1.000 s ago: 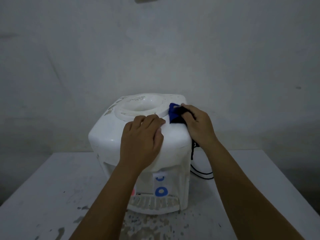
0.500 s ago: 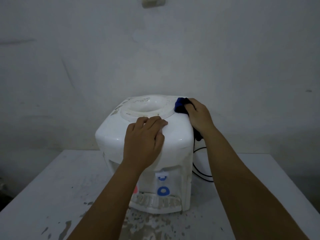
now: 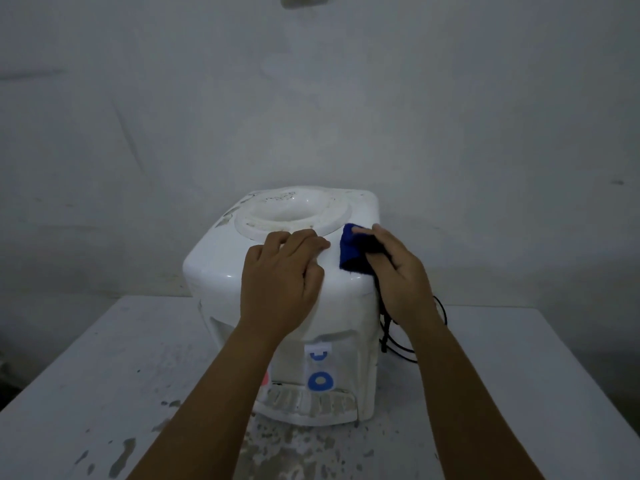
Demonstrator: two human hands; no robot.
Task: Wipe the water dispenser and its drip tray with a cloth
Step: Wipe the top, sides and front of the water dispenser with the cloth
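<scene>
White water dispenser point(image 3: 221, 268) stood upright on the white tabletop point(image 3: 104, 375), close to the grey wall point(image 3: 311, 98). Bottle well point(image 3: 294, 211) on top was open and showed brownish marks around its rim. Left hand point(image 3: 280, 282) lay palm-down on the front of the dispenser's top, fingers lightly bent with tips at the edge of the well ring; it held nothing. Right hand point(image 3: 398, 268) gripped a dark blue cloth point(image 3: 353, 251), folded, fingers curled over it, and pressed it on the top surface at the right front corner, just beside the left fingertips. Drip tray point(image 3: 311, 405) sat at the base of the dispenser front, slotted and visibly stained. Blue tap point(image 3: 321, 381) was above it; a red tap point(image 3: 265, 379) was mostly hidden by the left forearm. Black power cord point(image 3: 398, 348) hung down the dispenser's right side onto the tabletop. Tabletop paint was chipped and speckled in front of the tray.
</scene>
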